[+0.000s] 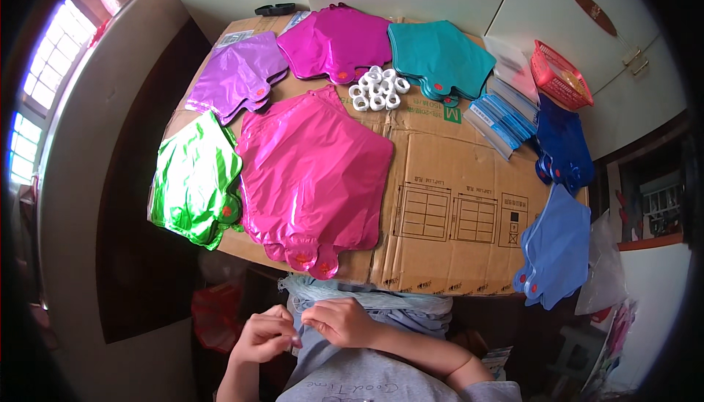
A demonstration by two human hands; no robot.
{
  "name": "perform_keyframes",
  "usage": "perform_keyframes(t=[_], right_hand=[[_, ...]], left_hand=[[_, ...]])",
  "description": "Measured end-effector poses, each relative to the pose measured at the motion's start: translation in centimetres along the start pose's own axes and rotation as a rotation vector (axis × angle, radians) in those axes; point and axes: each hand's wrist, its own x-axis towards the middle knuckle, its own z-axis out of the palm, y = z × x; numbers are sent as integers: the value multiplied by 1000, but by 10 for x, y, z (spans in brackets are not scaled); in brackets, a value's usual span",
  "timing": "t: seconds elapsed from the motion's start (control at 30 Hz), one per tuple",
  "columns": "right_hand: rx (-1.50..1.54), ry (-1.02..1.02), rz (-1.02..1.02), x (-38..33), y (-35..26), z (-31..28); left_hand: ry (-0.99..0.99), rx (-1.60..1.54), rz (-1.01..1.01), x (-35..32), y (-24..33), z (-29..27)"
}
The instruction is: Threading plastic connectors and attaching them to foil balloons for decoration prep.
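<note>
On the cardboard (455, 156), left of centre, the pink foils (315, 174) lie by its lower edge; looking slick, they could slide off if brushed. At lower centre, the left hand (266, 336) curls loosely, the right hand (343, 323) bunches its fingers; whether either pinches anything, I cannot tell

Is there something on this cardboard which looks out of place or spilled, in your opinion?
One thing: the light blue stack at the near right corner sticks out past the edge of the cardboard, so its placement looks a little insecure. No spill stands out.
</note>
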Motion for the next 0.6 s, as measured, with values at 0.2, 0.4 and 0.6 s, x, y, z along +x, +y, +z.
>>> perform_keyframes(t=[0.2,0.4,0.6], right_hand=[[-52,34,-8,-4,1,-2],[-18,24,13,-11,20,-2],[-127,34,36,-11,16,-16]], left_hand=[[58,918,-18,13,-2,11],[244,-676,-152,-5,-28,12],[-116,408,-208,12,-21,5]])
